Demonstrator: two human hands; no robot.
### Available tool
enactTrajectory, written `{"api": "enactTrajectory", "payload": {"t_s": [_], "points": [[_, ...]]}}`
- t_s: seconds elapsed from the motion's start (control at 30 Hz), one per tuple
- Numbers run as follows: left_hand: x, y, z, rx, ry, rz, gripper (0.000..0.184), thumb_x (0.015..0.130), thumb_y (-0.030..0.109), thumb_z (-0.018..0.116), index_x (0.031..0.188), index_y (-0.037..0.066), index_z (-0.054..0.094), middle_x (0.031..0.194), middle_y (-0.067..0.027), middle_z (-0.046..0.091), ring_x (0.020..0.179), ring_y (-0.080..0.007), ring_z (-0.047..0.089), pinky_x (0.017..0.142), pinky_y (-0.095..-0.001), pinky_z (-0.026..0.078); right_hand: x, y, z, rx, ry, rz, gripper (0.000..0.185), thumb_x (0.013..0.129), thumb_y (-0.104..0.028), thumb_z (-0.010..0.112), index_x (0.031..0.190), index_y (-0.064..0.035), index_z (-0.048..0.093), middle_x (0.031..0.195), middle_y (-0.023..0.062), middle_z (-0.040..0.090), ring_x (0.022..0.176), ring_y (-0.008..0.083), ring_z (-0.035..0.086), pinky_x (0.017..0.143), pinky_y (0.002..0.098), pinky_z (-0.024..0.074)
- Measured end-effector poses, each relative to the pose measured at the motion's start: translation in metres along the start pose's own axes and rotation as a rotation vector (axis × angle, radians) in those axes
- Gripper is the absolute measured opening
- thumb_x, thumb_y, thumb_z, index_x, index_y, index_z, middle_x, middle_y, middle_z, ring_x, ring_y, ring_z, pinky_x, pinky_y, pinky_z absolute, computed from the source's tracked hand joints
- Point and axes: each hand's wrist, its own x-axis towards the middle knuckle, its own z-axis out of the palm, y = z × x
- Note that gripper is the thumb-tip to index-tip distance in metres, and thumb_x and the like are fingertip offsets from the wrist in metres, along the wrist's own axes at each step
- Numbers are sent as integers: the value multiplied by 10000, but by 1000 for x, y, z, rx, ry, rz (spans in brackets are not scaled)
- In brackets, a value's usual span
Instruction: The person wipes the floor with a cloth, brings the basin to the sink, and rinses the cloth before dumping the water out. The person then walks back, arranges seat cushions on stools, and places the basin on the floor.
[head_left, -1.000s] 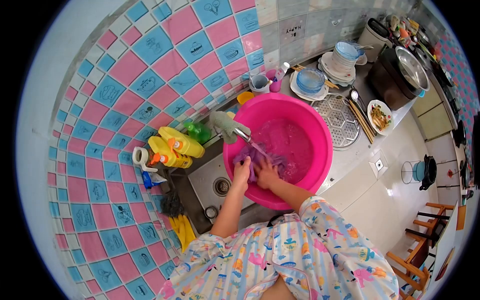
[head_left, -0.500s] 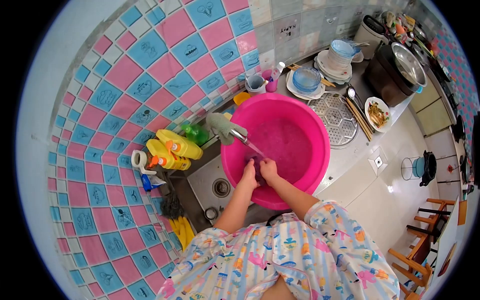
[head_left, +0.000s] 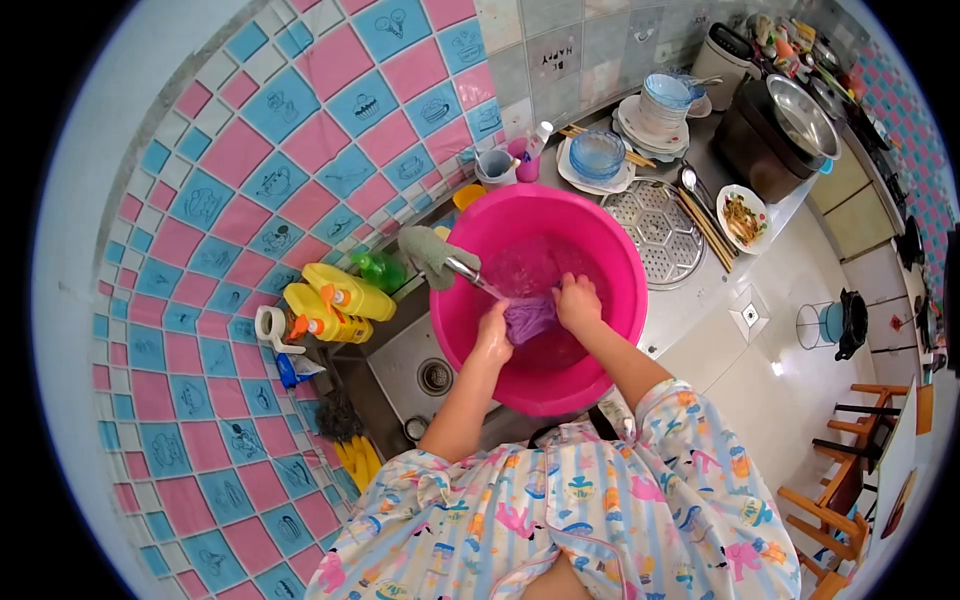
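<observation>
A purple cloth (head_left: 529, 319) is stretched between my two hands inside a large pink basin (head_left: 628, 290). My left hand (head_left: 492, 332) grips its left end, closed on the fabric, just below the running faucet (head_left: 462, 268). On the other end, my right hand (head_left: 578, 301) has its fingers closed round the cloth. Water from the spout falls close by my left hand. Shallow water (head_left: 560, 265) lies in the basin under the cloth. A grey-green cloth (head_left: 425, 255) is draped over the faucet's neck.
The basin rests over a steel sink (head_left: 398, 365). Yellow detergent bottles (head_left: 350, 292) and yellow gloves (head_left: 357, 462) are on the left. To the right are a perforated steel rack (head_left: 655, 235), chopsticks (head_left: 706, 232), a plate of food (head_left: 744, 220) and stacked bowls (head_left: 665, 105).
My hands have moved apart, the right one shifting right and upward, so the purple cloth, bunched between them before, is now spread and lifted. The view has shifted slightly.
</observation>
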Motion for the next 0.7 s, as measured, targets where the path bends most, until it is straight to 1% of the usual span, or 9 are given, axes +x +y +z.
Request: {"api": "enactTrajectory", "payload": {"t_s": [0.07,0.17,0.23,0.33,0.43,0.5,0.53,0.57,0.7], "points": [[2,5,-19,-47,168,-27,235,919,136,464,1109,24,542,1056,-141,625,988,-297,619,910,-471,500,-9,14,22,-360,-27,-36,565,809,-301,650,1309,-133,450,1380,149,419,1248,347,436,911,588,417],[-15,9,-20,-6,363,-60,261,851,29,516,1112,46,527,1040,-135,592,948,-331,599,867,-554,496,-36,8,27,-293,-471,-409,776,764,-347,692,1418,-171,314,1518,103,202,1388,314,210,974,673,294],[-23,10,-27,63,399,-111,283,839,3,533,1114,68,519,1026,-130,565,957,-322,588,796,-569,524,-60,-3,35,-165,-587,-410,718,716,-391,726,1331,-137,458,1415,126,415,1293,323,405,949,579,393],[-57,22,-18,69,350,246,288,837,-41,512,1096,84,504,995,-106,548,899,-285,587,754,-532,547,-38,-1,30,-30,-794,-481,593,711,-439,731,1171,-90,594,1127,124,635,1037,328,599,870,456,475],[-94,54,0,153,313,512,229,857,-44,529,1046,80,493,1014,-75,531,852,-178,570,651,-394,570,-12,-2,-30,161,-831,-464,438,706,-345,764,1009,-49,649,956,127,682,878,274,659,782,389,506],[-111,65,15,181,229,698,240,856,-58,543,1056,66,496,1019,-70,530,864,-155,566,643,-344,563,2,2,-77,422,-862,-395,400,710,-256,776,1009,-29,639,960,140,662,869,239,638,761,379,498],[-115,68,21,197,184,789,246,855,-64,549,1062,59,497,1021,-67,530,870,-143,564,639,-319,560,8,5,-92,468,-771,-492,381,728,-217,764,1028,-27,624,922,122,652,832,222,622,740,356,493],[-114,68,27,260,187,859,256,856,-70,548,1076,50,499,1026,-67,531,869,-138,562,656,-300,549,14,8,-106,514,-677,-584,366,747,-178,753,1046,-25,610,883,104,642,796,205,605,719,333,487],[-74,53,25,528,140,1063,370,844,-64,574,1200,11,505,1056,-77,536,905,-127,576,768,-253,484,38,19,-113,481,-465,-353,397,743,-35,678,1130,-38,591,905,126,644,847,230,617,750,327,501]]}}
